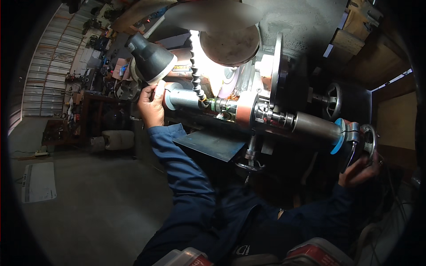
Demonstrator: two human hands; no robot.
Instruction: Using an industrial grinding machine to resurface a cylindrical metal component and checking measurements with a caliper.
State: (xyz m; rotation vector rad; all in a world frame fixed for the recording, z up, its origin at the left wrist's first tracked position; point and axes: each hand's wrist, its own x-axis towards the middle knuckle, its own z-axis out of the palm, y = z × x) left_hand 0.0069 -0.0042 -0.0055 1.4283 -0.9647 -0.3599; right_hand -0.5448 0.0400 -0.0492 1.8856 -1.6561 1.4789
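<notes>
At the left end of a grinding machine, my left hand (151,106) is raised with its fingers curled together. Its fingertips meet the rim of a black cone-shaped work lamp (153,57), close to the reddish end of a grey spindle housing (184,98). What lies within those fingers is hidden. At the machine's other end, my right hand (357,172) is curled at the lower rim of a metal handwheel (371,135), in shadow and slightly blurred. Between my hands, a small metal workpiece (226,105) sits below a ribbed black coolant hose (194,66), beside a reddish-brown collar (245,111).
A round grinding wheel or guard (230,44) stands behind the workpiece. Below the spindle juts a flat metal plate (213,144), and a second handwheel (250,165) sticks out toward me. Another handwheel (333,101) is behind, right. A cluttered bench (100,117) stands left.
</notes>
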